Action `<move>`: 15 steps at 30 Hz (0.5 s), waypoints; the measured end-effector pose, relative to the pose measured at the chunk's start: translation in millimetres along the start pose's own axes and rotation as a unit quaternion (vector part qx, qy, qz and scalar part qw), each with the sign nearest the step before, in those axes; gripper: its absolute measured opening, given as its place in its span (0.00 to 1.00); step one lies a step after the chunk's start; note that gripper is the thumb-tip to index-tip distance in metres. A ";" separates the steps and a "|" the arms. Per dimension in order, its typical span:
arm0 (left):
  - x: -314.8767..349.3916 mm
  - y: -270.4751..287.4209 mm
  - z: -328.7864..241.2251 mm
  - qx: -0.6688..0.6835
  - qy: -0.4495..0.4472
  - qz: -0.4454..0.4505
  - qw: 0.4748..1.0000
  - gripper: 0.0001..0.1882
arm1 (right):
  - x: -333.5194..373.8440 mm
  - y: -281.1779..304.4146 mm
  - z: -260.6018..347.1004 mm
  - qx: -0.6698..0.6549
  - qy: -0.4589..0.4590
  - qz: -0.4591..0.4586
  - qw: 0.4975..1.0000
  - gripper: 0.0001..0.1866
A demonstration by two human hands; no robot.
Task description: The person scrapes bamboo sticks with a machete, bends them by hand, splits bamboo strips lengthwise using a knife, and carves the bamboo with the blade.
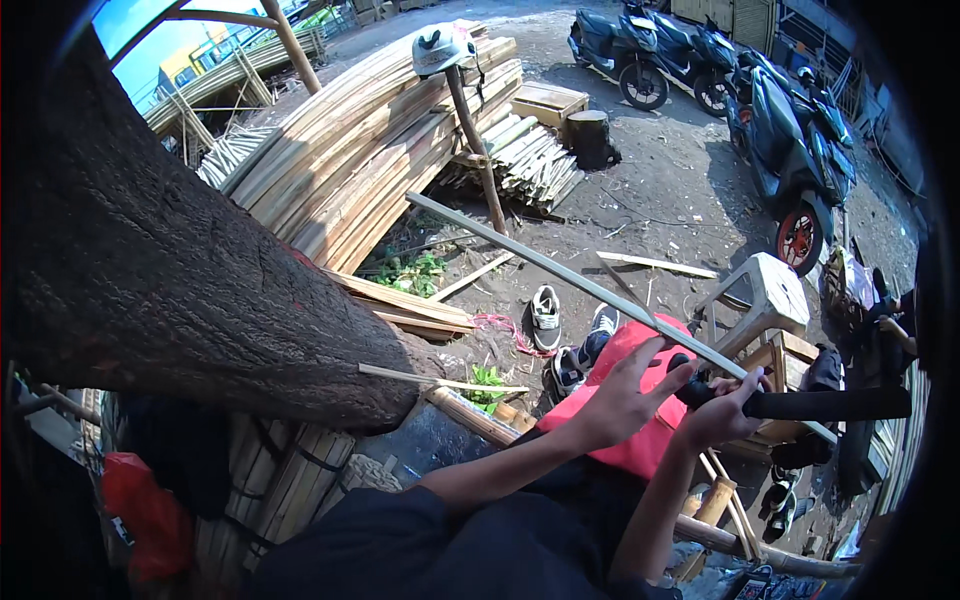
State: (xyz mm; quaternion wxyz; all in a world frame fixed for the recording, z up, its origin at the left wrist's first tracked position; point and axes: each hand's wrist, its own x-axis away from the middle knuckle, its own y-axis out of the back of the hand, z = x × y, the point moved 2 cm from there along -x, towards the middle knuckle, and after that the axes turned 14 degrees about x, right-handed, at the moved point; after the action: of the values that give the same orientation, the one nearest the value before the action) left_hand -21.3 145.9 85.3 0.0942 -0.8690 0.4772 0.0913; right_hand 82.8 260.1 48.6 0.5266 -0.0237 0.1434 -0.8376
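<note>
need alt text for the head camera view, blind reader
Two bare hands work a long thin bamboo strip: the right hand grips a dark-handled tool against it, and the left hand rests open on a red cloth over the lap. Around them are a thick tree trunk, stacked bamboo slats, sneakers and parked scooters.

Three parked scooters (790,140) – two shoes (545,318) – one helmet (440,48) – one stump (590,138).
</note>
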 end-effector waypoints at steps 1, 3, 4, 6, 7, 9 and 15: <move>-5.6 -6.7 3.3 0.054 0.038 0.025 0.998 0.24 | 6.7 0.7 1.5 -0.019 0.001 -0.008 1.000 0.06; -14.1 -14.7 25.3 0.140 0.041 -0.002 0.989 0.23 | 15.0 -1.1 8.5 -0.011 -0.003 -0.021 1.000 0.06; -17.4 -17.3 29.8 0.226 0.051 -0.027 0.972 0.23 | 18.4 -0.2 11.6 0.003 -0.012 -0.037 0.999 0.07; -25.4 -20.3 37.2 0.216 0.047 -0.051 0.974 0.20 | 21.1 -1.4 16.4 -0.010 -0.003 -0.026 1.000 0.06; -29.9 -20.9 29.2 0.245 0.042 -0.055 0.967 0.20 | 21.4 -0.2 16.1 -0.011 0.004 0.008 1.000 0.06; -42.0 -23.2 8.6 0.288 0.000 -0.073 0.955 0.17 | 25.4 4.4 19.6 0.023 0.010 0.057 0.998 0.09; -102.2 36.8 -50.7 0.392 -0.110 -0.099 0.908 0.14 | 53.9 48.5 52.8 -0.023 -0.109 0.238 0.965 0.34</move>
State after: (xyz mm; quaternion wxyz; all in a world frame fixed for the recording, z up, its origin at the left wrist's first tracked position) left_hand -103.0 196.9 156.9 0.4874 -0.7894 0.3729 -0.0178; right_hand 111.4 181.2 80.3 0.7225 -0.0923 0.1061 -0.6769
